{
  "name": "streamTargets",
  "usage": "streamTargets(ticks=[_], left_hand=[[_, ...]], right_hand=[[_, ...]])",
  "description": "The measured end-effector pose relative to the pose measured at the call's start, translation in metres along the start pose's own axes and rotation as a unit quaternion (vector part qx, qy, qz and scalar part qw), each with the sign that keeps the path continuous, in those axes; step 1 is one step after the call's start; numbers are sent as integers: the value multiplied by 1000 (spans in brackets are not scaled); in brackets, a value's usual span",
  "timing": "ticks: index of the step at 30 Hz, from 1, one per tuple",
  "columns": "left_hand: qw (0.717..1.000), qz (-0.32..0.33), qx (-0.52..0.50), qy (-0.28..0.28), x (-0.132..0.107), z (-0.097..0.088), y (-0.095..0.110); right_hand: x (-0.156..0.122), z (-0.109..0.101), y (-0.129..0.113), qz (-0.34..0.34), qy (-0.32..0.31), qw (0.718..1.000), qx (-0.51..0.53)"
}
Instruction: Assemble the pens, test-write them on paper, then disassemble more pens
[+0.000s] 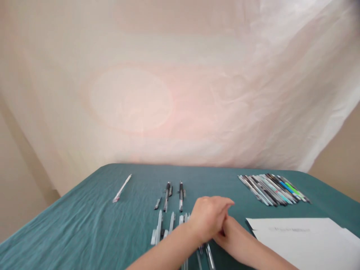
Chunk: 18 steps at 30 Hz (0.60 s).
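- Left hand [209, 219] lies over the right hand [229, 236], the forearms crossing low in the view above the teal tablecloth [84, 225].
- Left fingers [225, 204] curled loosely, tips pointing right; cannot tell whether they hold anything.
- Right hand mostly covered by the left; its fingers are hidden, so how far they are open cannot be told.
- Clear pen barrels [168, 225] lie in a row just left of the left hand's knuckles, running under the wrist; two more ends [208, 255] show just below the hands, touching or nearly touching the right wrist.
- Two assembled black pens [174, 195] lie parallel just beyond the barrels, near the left hand on its far left side; a short black piece [157, 203] sits beside them.
- Single white pen [122, 188] lies well apart, far left of the fingers.
- Bundle of assorted pens [274, 189], some with green and blue, lies beyond and right of the fingertips, apart from them.
- White paper sheet [303, 240] lies just right of the right forearm.
- Pale draped cloth [180, 86] hangs behind the table.
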<state>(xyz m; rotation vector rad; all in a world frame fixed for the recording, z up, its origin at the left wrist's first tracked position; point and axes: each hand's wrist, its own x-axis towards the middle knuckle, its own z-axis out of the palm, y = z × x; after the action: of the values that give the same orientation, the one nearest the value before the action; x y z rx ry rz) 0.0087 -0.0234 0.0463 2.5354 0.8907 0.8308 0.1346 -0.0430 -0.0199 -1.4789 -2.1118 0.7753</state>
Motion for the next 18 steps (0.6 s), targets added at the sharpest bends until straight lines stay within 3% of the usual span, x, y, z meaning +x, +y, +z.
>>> streamTargets(ticks=[3,8,13,18], left_hand=[[993,-95,-56,52,-14,-7,-25],[969,-198,-134,68,-35,-1,-52],[939,-246,-215,110,-41,2,-64],[940,-243,-223,90,-43,3,-65]], right_hand=[[-5,4,-17,6,18,1000,2],[-4,6,-24,13,22,1000,2],[-3,11,-23,21,29,999,-13],[-2,15,-19,27,54,997,-52]])
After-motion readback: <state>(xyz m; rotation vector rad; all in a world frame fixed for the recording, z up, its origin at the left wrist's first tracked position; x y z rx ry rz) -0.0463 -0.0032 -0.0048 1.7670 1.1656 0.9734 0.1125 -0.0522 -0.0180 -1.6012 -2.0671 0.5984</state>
